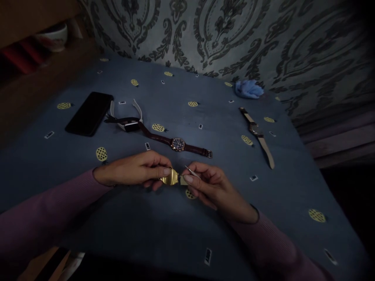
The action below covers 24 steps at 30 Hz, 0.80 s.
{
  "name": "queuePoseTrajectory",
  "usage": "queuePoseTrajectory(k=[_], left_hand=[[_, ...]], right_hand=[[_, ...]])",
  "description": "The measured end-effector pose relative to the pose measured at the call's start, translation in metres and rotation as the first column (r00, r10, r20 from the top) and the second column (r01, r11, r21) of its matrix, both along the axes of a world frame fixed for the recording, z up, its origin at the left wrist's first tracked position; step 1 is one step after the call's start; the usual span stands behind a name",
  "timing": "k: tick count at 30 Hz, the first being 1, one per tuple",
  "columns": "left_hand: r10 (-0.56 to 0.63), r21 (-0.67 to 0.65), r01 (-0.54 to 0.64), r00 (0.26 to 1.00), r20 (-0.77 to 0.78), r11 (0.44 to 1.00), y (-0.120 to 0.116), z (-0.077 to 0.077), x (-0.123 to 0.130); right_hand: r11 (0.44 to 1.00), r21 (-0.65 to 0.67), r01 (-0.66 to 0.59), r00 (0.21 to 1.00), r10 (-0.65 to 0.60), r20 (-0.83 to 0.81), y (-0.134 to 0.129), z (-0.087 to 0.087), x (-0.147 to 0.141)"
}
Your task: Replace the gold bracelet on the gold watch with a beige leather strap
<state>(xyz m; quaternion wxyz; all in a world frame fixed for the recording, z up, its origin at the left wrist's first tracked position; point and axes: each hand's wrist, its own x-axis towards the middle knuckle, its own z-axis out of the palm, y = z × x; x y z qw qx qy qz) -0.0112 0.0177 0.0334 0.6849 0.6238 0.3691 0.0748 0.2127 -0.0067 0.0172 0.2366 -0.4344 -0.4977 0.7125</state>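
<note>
My left hand [140, 169] grips a gold watch [170, 178], its smooth metal face turned up, with the thumb on its edge. Close by on the right, my right hand [209, 185] is closed on a thin pointed metal tool [191, 171], whose tip points up and left. A pale strap piece [184, 180] lies between the watch and my right fingers; whether it is joined to the watch I cannot tell. Just beyond my hands, a brown-strapped watch [178, 144] with a dark dial rests on the blue tablecloth [140, 230].
A black phone [89, 114] lies at the left. Beside it sits a watch with a white band [137, 111], a dark strap across it. Another watch [256, 129] lies back up on the right. A crumpled blue cloth [249, 89] is near the patterned wall [187, 31].
</note>
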Motion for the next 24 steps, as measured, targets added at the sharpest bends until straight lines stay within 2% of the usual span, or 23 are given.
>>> queuePoseTrajectory(k=[10, 24], left_hand=[[-0.036, 0.005, 0.036, 0.999, 0.007, 0.999, 0.0013, -0.0021, 0.0], [-0.043, 0.012, 0.044, 0.999, -0.014, 0.999, 0.0007, 0.0011, 0.0005]], right_hand=[[0.998, -0.014, -0.066, 0.998, 0.065, -0.015, 0.0035, 0.001, 0.0], [0.998, -0.015, -0.067, 0.998, 0.067, -0.001, 0.0035, 0.0019, -0.0007]])
